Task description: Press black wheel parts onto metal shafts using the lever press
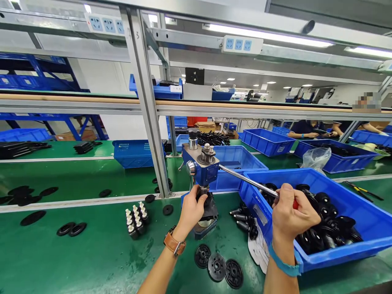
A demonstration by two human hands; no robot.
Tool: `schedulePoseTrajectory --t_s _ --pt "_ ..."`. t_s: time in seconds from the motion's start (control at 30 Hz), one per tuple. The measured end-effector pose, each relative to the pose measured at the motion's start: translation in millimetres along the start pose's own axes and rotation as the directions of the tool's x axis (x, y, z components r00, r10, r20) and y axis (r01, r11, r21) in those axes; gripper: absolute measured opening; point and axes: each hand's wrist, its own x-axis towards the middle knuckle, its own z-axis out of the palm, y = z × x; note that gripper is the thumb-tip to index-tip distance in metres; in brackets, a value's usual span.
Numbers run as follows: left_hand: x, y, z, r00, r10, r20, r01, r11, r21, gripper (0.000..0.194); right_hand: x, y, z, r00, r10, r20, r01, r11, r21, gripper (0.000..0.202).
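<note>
A blue hand press [202, 169] stands on the green bench in front of me. My right hand [292, 208] is closed around the red-ended grip of its metal lever [249, 179], which slopes down to the right. With thumb and fingers my left hand [193, 208] pinches a black part [210, 201] under the press ram; most of that part is hidden. Nearer to me lie three round black discs [217, 267]. Left of the press stands a cluster of black cylinders with white tips [136, 218]. Several black shafted parts [245, 220] lie to its right.
A large blue bin [337, 255] of black parts stands close by my right forearm, with a white glove [259, 249] beside it. An upright metal post [150, 122] rises behind the press. Loose black rings [71, 229] lie at left. Co-workers [309, 128] sit at the far right.
</note>
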Motion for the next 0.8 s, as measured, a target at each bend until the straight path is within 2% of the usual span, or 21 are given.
schedulePoseTrajectory --t_s 0.13,0.27,0.4,0.47,0.53,0.57,0.6,0.67,0.7,0.73,0.8 --pt "0 -2 1.2 1.000 -0.002 -0.017 0.002 1.000 0.000 0.022 -5 10 3 0.999 -0.040 0.010 0.039 0.999 0.012 0.045" --pt "4 -2 -0.3 1.000 -0.019 -0.012 0.020 1.000 0.012 0.019 0 4 4 0.998 -0.048 -0.042 0.049 0.998 0.042 0.046" --pt "-3 6 -1.3 0.999 -0.040 -0.021 0.039 0.999 -0.035 0.023 7 -15 1 0.993 0.051 0.105 -0.072 0.975 0.208 0.044" --pt "-16 14 2.9 0.998 -0.066 -0.008 0.065 0.994 -0.088 0.025 0 -19 -3 0.990 0.019 0.143 -0.064 0.948 0.313 0.047" --pt "-33 25 12.0 0.997 -0.070 0.045 0.076 0.987 -0.140 0.023 -17 -15 -8 0.973 -0.066 0.222 -0.013 0.941 0.337 0.059" --pt "-41 31 18.1 0.995 -0.060 0.082 0.072 0.986 -0.149 0.021 -29 -11 -10 0.941 -0.112 0.320 0.009 0.951 0.308 0.061" --pt "-49 38 24.7 0.992 -0.041 0.117 0.058 0.987 -0.148 0.019 -41 -7 -12 0.882 -0.150 0.447 0.029 0.964 0.265 0.058" --pt "-61 50 38.2 0.987 -0.007 0.161 0.026 0.993 -0.112 0.013 -63 2 -17 0.713 -0.165 0.682 0.059 0.983 0.176 0.040" --pt "-65 55 44.2 0.984 -0.007 0.178 0.023 0.996 -0.087 0.011 -70 6 -19 0.635 -0.151 0.757 0.066 0.988 0.142 0.031" --pt "-69 60 49.5 0.980 -0.015 0.197 0.029 0.997 -0.067 0.009 -74 9 -21 0.584 -0.135 0.800 0.069 0.991 0.118 0.027" --pt "-77 64 57.4 0.968 -0.028 0.250 0.047 0.996 -0.070 0.013 -73 13 -28 0.556 -0.097 0.826 0.059 0.995 0.077 0.030"
